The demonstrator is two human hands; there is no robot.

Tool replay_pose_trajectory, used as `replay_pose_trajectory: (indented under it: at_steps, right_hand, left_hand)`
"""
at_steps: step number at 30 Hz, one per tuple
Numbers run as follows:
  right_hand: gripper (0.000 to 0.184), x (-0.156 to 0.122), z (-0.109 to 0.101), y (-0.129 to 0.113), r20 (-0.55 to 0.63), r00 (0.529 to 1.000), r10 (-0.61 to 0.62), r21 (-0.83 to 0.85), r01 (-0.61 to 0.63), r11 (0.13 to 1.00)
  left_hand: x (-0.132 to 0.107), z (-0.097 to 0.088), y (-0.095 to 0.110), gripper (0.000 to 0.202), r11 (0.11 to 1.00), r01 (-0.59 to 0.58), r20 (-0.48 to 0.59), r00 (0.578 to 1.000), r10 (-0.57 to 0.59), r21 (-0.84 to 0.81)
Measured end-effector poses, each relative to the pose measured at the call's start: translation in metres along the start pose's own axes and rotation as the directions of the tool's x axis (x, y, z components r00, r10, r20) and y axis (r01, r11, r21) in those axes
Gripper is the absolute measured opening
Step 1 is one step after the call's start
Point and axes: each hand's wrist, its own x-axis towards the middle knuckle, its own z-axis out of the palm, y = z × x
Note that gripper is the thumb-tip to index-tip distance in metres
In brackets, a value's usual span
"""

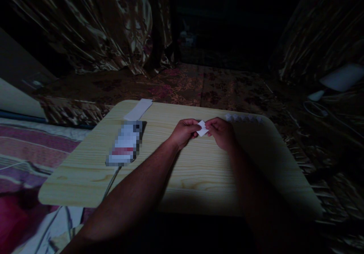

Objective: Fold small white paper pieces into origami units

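The left hand (186, 132) and right hand (223, 132) pinch a white paper (202, 129) between them over the worktop (199, 170). Pale pieces (243, 118) line its far right; white strips (138, 109) lie far left, a pixelated object (125, 142) nearer.

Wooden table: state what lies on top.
A white strip, pixelated device, cable and row of small pale pieces. Anything beneath the forearms, left hand, right hand and held paper is covered, unseen.
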Motion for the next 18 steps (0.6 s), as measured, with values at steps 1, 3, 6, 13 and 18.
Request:
replay_pose_trajectory:
  at_steps: [1,3,6,13,18]
  right_hand:
    - [0.013,0.0002,-0.0004,0.0005,0.006,1.0,0.004,0.002,-0.004,1.0]
    - [0.015,0.0006,-0.001,0.0007,0.01,1.0,0.012,0.001,-0.012,1.0]
    - [0.016,0.0008,-0.0017,0.0,0.018,1.0,0.022,-0.013,-0.022,1.0]
    - [0.019,0.0015,-0.0017,0.0004,0.046,0.998,0.035,0.027,-0.037,0.999]
    - [0.022,0.0012,-0.0024,-0.0024,0.053,0.998,0.043,0.016,-0.044,0.999]
  left_hand:
    - [-0.0002,0.0001,0.0,0.015,1.0,-0.002,-0.002,1.0,0.002,0.01]
    - [-0.0005,0.0002,0.0,0.015,1.0,-0.006,-0.001,1.0,0.006,0.03]
    - [-0.0012,0.0002,0.0,0.015,0.998,-0.016,0.01,1.0,0.015,0.062]
    - [-0.0025,-0.0002,-0.0006,0.013,0.994,-0.022,0.04,0.999,0.017,0.108]
    - [-0.0019,-0.0007,-0.0006,0.012,0.991,-0.032,0.062,0.998,0.025,0.131]
